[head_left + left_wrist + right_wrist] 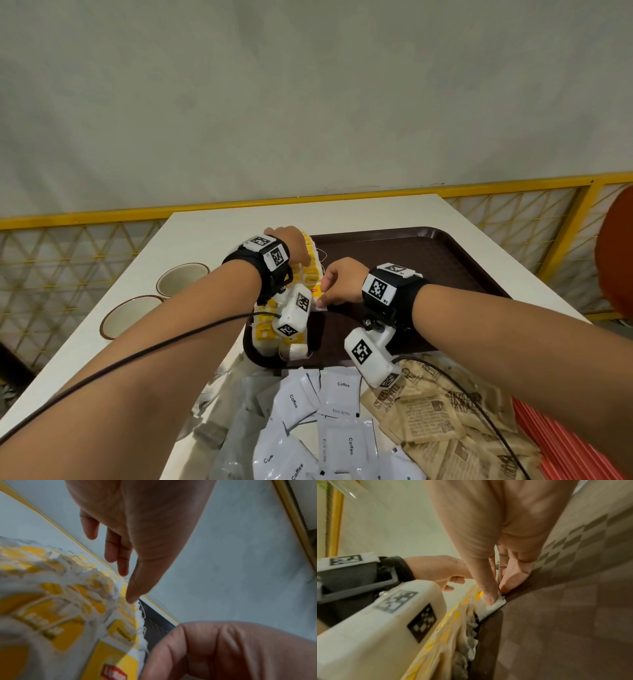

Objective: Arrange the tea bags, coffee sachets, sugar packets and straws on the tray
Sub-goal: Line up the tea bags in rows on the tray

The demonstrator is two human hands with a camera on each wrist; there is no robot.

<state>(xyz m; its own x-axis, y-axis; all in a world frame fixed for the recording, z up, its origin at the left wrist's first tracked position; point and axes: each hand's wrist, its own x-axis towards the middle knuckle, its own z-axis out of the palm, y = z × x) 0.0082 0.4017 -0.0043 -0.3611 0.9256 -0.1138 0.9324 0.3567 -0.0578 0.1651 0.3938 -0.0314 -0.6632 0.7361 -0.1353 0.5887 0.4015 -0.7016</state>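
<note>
At nine o'clock on the brown tray (445, 253), along its left rim: tea bags (310, 270) in an overlapping row, yellow tags up. Left hand (296, 245), fingers straight and holding nothing, steadies the row's far end, likely to keep it aligned. Right hand (339, 282), grip pinched thumb-to-finger on one tea bag's corner, apparently squaring it. At six o'clock, on the table (219, 226), off the tray: coffee sachets (329, 397), sugar packets (431, 414); red straws (555, 435) at five o'clock; all unplaced

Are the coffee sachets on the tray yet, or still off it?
Still off it. The coffee sachets lie in a loose heap on the table, nearer than the tray, which holds only the tea bags.
</note>
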